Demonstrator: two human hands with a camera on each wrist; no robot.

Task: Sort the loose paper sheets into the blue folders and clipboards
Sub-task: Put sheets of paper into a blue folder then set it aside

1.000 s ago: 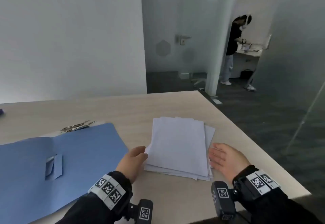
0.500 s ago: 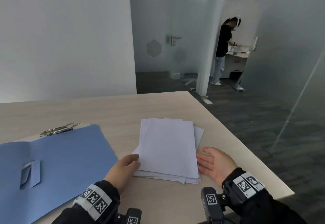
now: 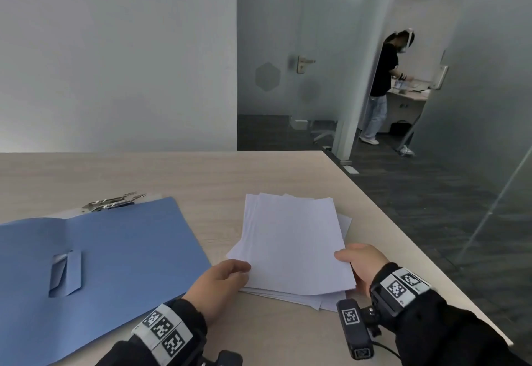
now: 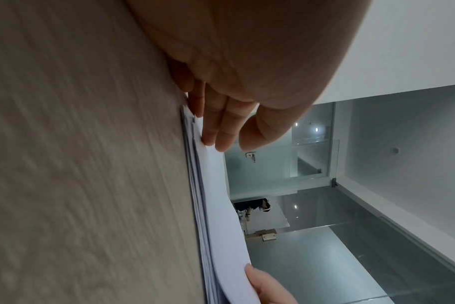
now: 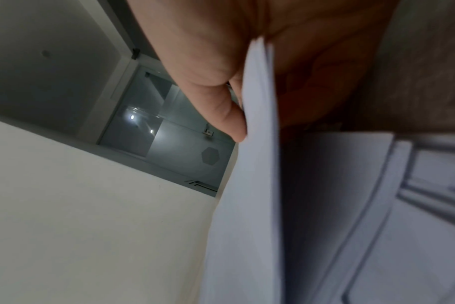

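A stack of loose white paper sheets (image 3: 293,245) lies on the table, right of an open blue folder (image 3: 115,256). My right hand (image 3: 344,259) pinches the top sheets (image 5: 257,164) at their near right corner, thumb (image 5: 229,115) on top, and holds them raised off the lower sheets (image 5: 377,205). My left hand (image 3: 244,272) is at the stack's near left edge. Its fairly straight fingers (image 4: 216,131) touch the edge of the top sheets (image 4: 221,205), and the thumb stays free. A clipboard's metal clip (image 3: 112,201) shows behind the folder.
The wooden table (image 3: 187,175) ends close to the right of the stack, with dark floor (image 3: 431,207) beyond. A white wall and glass partitions stand behind. Another person (image 3: 383,86) works at a desk far back right.
My right hand went from lying flat beside the stack to pinching and lifting the top sheets. My left hand moved in against the stack's left edge.
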